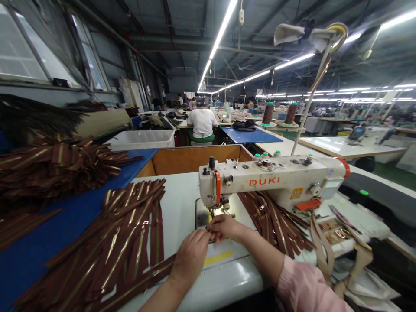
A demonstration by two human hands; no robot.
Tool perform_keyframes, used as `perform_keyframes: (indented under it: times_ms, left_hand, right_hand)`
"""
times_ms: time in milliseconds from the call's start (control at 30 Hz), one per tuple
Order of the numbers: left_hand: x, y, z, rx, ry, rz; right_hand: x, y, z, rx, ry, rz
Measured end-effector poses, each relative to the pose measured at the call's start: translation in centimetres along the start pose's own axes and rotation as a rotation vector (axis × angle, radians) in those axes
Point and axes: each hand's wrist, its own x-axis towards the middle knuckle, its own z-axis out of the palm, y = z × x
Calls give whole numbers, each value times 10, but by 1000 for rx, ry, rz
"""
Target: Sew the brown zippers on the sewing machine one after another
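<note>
Both hands meet just in front of the needle area of a white DUKI sewing machine (pixel 266 177). My left hand (pixel 191 256) is closed over a brown zipper (pixel 162 268) with metal teeth, whose tail trails off to the left. Pinched fingers of my right hand (pixel 225 228) hold the same zipper's end close to the presser foot; the fingers hide most of that end. Left of the machine lies a spread of brown zippers (pixel 130 234) with gold teeth and pulls. Behind my right forearm, under the machine arm, rests another bunch of zippers (pixel 276 223).
A blue table (pixel 81 208) at the left carries a large heap of zippers (pixel 58 169). Scissors (pixel 344 218) and a small tray of metal parts (pixel 336 232) sit at the right, beside beige strips (pixel 320 242). A thread stand (pixel 308 104) rises behind. A person (pixel 202 123) sits ahead.
</note>
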Motion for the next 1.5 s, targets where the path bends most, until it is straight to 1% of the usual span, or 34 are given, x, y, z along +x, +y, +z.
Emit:
perform_keyframes:
  times_ms: [67,100,200,233,300,367,400,500,600,667,833,1000,1133,1267,1367,1500]
  left_hand:
    - [-1,-2,2,-13,7,-15]
    - [-1,-2,2,-17,-9,-27]
    - [0,-2,1,-31,-113,-77]
    - [0,-2,0,-40,-146,-93]
    - [2,-1,-1,-63,-179,-120]
    - [4,-1,-1,-88,-181,-143]
    - [4,-1,-1,-100,-174,-151]
    - [4,-3,2,-133,-134,-154]
    - [4,-6,3,-160,-92,-151]
    - [4,-6,3,-171,-89,-153]
    - [6,-3,0,-190,-136,-176]
    - [6,-3,-1,-257,-101,-178]
    - [5,-6,0,-302,-68,-182]
    - [4,-7,0,-288,-57,-165]
    - [4,-6,-2,-258,-90,-131]
    - [3,-5,-2,-173,-172,-93]
  right_hand:
    - [-1,-3,0,-47,8,-2]
    - [-2,-4,-1,-76,23,-13]
    - [-9,-1,-9,-159,121,-90]
    - [-13,1,-13,-214,170,-155]
    - [-21,7,-21,-388,242,-337]
    - [-28,13,-26,-575,264,-523]
    - [-30,16,-27,-642,265,-586]
    - [-29,24,-25,-710,292,-654]
    - [-22,29,-23,-717,326,-682]
    - [-18,31,-23,-703,330,-693]
    - [-17,31,-28,-667,290,-710]
    - [-18,30,-28,-672,271,-724]
    - [-18,31,-24,-677,339,-702]
    - [-18,30,-19,-725,420,-650]
    - [-19,29,-17,-748,440,-640]
    - [-19,29,-16,-774,443,-650]
